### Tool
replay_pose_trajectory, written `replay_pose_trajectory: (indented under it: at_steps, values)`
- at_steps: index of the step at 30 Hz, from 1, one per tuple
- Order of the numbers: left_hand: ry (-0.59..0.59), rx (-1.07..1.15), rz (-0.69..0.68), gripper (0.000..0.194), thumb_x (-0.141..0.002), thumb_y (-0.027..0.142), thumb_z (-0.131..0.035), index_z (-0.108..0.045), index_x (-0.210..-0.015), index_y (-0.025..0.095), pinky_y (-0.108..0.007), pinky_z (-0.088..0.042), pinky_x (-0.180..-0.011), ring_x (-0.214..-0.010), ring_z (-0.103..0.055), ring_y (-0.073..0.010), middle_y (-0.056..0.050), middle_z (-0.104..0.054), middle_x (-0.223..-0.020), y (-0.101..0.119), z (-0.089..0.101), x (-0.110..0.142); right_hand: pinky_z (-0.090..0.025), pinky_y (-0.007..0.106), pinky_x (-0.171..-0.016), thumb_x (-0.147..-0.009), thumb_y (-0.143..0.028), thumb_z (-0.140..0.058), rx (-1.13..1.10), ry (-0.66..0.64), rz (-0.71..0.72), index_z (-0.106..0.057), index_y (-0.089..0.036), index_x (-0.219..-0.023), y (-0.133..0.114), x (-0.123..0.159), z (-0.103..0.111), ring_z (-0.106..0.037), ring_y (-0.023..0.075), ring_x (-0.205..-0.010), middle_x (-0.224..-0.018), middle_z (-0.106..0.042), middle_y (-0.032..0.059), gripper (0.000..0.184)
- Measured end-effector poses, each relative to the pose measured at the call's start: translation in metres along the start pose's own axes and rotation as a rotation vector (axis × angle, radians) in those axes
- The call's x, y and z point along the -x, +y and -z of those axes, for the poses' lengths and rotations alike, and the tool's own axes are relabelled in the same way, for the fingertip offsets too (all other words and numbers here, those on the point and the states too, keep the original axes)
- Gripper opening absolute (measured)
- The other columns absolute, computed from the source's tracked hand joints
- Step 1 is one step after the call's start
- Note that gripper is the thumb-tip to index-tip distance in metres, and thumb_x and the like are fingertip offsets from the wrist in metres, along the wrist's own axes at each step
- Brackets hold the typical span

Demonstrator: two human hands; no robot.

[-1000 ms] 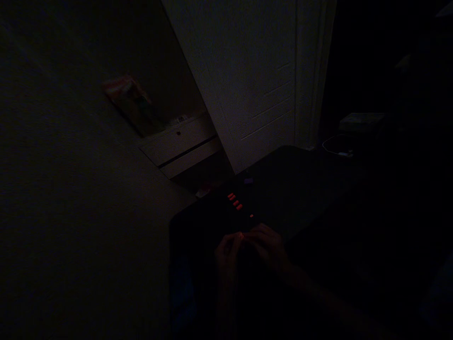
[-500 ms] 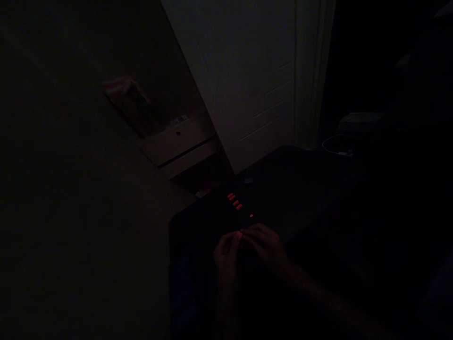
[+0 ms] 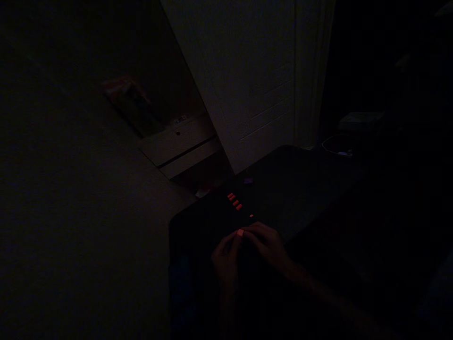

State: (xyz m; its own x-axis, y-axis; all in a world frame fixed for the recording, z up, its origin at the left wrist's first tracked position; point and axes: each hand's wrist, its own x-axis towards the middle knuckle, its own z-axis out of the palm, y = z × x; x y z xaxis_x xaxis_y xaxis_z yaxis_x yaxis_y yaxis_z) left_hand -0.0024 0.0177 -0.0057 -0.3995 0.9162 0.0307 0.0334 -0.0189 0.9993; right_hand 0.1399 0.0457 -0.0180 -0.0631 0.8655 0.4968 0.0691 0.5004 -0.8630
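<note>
Left hand [image 3: 225, 259] and right hand [image 3: 271, 243] together pinched a small reddish piece [image 3: 240, 233]; four red pieces [image 3: 239, 207] lay just beyond them.

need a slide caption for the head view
Two hands together hold a small reddish piece in dim light, more red pieces lying beyond on a dark table.

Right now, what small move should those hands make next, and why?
Perhaps turn the small reddish piece slightly: the left hand and the right hand meet at it, seemingly pinching it, and the dimness hides its details.
</note>
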Motion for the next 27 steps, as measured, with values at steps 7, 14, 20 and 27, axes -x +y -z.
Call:
replay_pose_trajectory:
  at_steps: [7,14,20,27]
  values:
    - [0.006,-0.026,-0.049,0.027,-0.071,0.041,-0.086,-0.082,-0.082,0.016,-0.038,-0.06,-0.082,-0.084,-0.075,-0.0267,-0.009,-0.081,-0.085,-0.0003,0.0025,-0.0007,-0.058,0.033,-0.082,-0.1,-0.032,-0.064,0.009,-0.012,-0.016,-0.077,-0.022,-0.096,-0.0002,-0.0003,0.0,-0.074,0.0207,-0.087,-0.094,-0.078,0.0055,0.017]
    - [0.05,-0.042,-0.027,0.025,-0.068,0.039,-0.088,-0.082,-0.078,0.017,-0.037,-0.06,-0.079,-0.082,-0.075,-0.0264,-0.009,-0.081,-0.083,-0.0008,0.0029,0.0,-0.058,0.031,-0.079,-0.1,-0.033,-0.065,-0.008,-0.026,-0.003,-0.077,-0.022,-0.097,0.0009,-0.0007,0.0008,-0.074,0.0199,-0.085,-0.092,-0.077,0.0049,0.016]
    - [0.052,-0.054,-0.046,0.026,-0.071,0.039,-0.086,-0.083,-0.083,0.016,-0.038,-0.06,-0.08,-0.084,-0.075,-0.0272,-0.01,-0.081,-0.086,-0.0025,0.0027,0.0003,-0.059,0.033,-0.08,-0.1,-0.035,-0.064,-0.001,-0.021,0.003,-0.078,-0.023,-0.101,-0.0013,0.0,0.0006,-0.073,0.0208,-0.087,-0.095,-0.077,0.0058,0.018]
    - [0.019,-0.022,0.009,0.031,-0.076,0.044,-0.082,-0.084,-0.089,0.015,-0.035,-0.059,-0.08,-0.086,-0.075,-0.0258,-0.011,-0.082,-0.092,-0.0023,0.0002,0.0,-0.06,0.033,-0.082,-0.101,-0.032,-0.062,-0.013,0.008,0.011,-0.078,-0.024,-0.108,0.0006,0.0003,-0.0004,-0.073,0.0212,-0.09,-0.099,-0.075,0.0072,0.019]
